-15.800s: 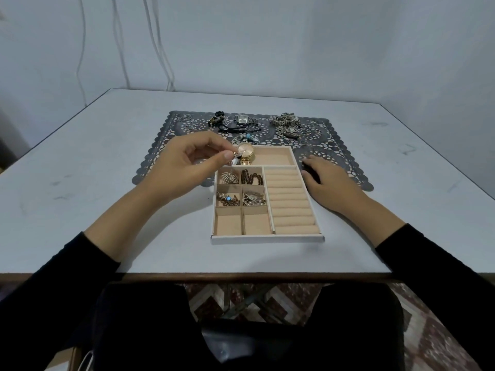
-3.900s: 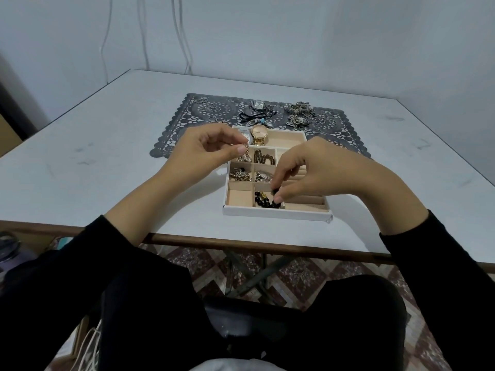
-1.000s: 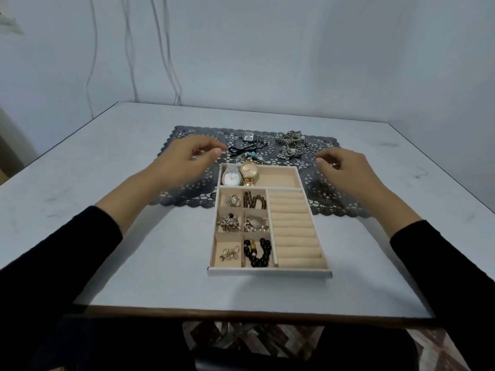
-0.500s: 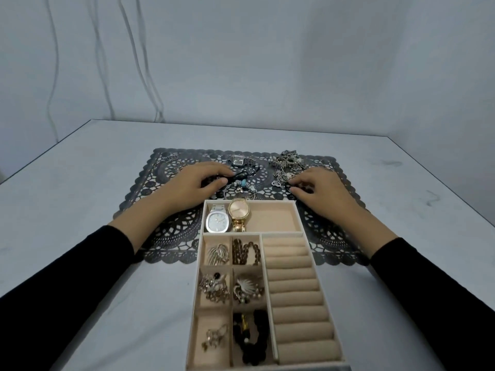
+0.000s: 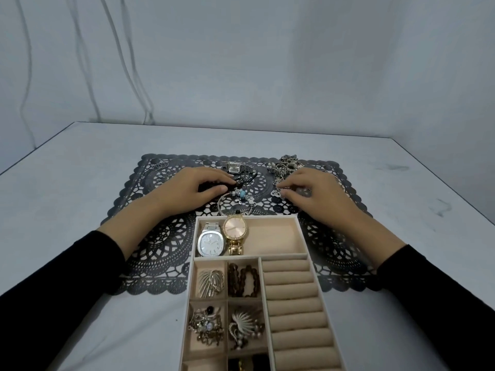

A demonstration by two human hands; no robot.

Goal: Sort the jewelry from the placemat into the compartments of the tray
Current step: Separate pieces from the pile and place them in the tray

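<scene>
Head view: left hand [image 5: 191,192] pinching dark cord bracelet [image 5: 242,178] on lace placemat [image 5: 158,239]. Right hand [image 5: 314,195] curling fingers onto silver jewelry pile [image 5: 285,166], grip unclear. Charm bracelet [image 5: 239,197] lying between hands. Tray [image 5: 195,238] sitting nearer on worktop [image 5: 80,188], holding silver watch [image 5: 211,242] and gold watch [image 5: 235,231].

The location was a room, probably domestic: a white table [image 5: 80,188] bearing a lace placemat [image 5: 160,253] stood against bare walls [image 5: 294,62], cables [image 5: 148,113] hanging at 11 o'clock.
</scene>
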